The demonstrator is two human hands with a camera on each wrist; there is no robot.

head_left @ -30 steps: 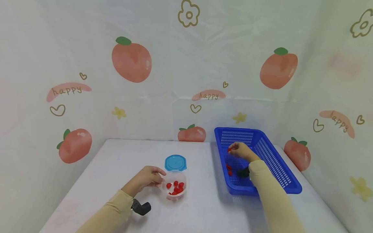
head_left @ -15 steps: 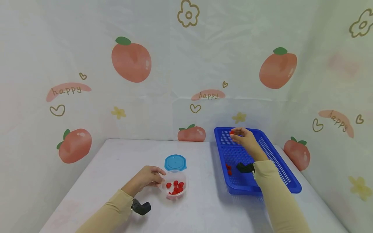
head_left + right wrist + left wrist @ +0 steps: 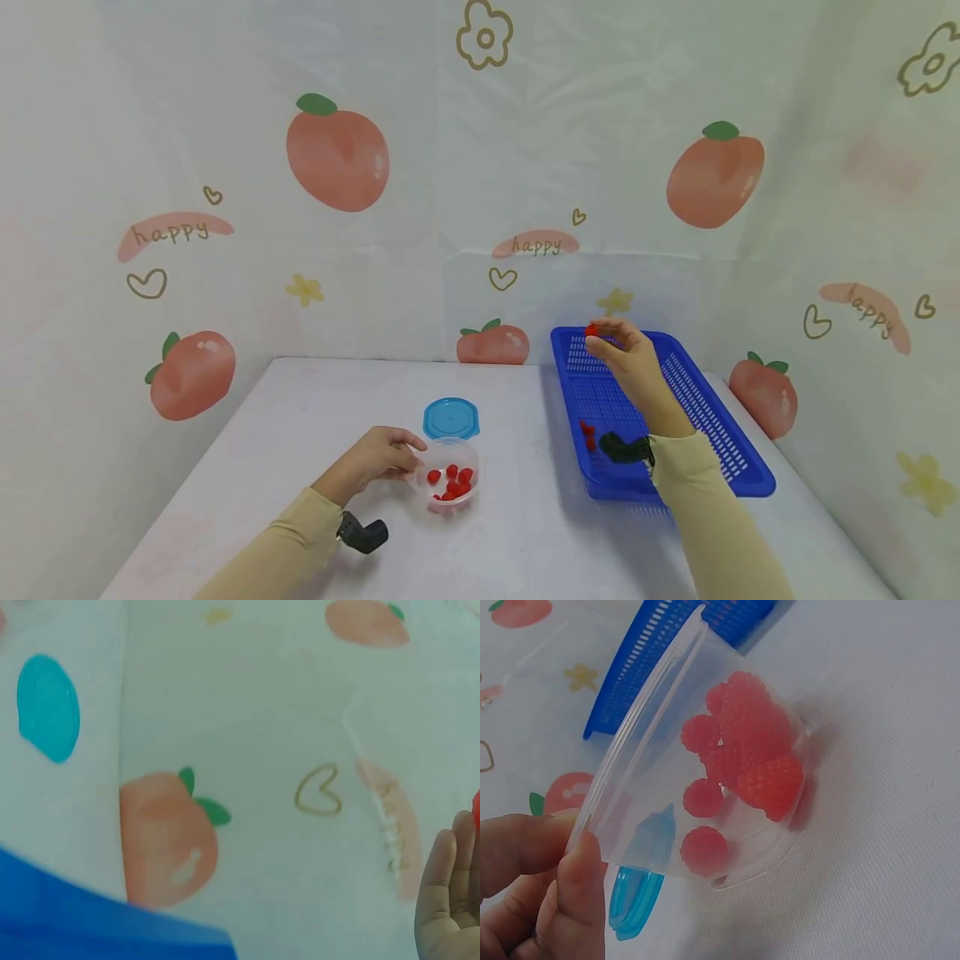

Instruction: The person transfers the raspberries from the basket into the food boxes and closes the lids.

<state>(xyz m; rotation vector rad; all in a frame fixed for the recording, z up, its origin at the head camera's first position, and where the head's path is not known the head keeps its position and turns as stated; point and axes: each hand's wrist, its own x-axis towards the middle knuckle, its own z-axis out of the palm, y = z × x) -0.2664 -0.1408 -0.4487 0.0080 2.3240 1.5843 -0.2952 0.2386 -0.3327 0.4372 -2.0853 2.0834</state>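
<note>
A clear plastic tub (image 3: 474,454) with several raspberries (image 3: 772,787) in it stands on the table. My left hand (image 3: 380,455) pinches the tub's rim between thumb and fingers, as the left wrist view shows up close. Over the far part of the blue basket (image 3: 716,417), my right hand (image 3: 628,354) is raised and pinches a single raspberry (image 3: 592,331) at its fingertips. In the right wrist view only part of this hand and a sliver of red show at the right edge. A few more raspberries (image 3: 589,437) lie in the basket along its left side.
A blue lid (image 3: 451,418) lies on the white table (image 3: 360,392) just behind the tub. The basket's high slatted walls stand at the right of the table. A printed cloth wall (image 3: 420,317) closes off the back and sides.
My right hand has lifted the raspberry up from inside the basket to about the height of its far rim. The left hand and the tub have stayed in place.
</note>
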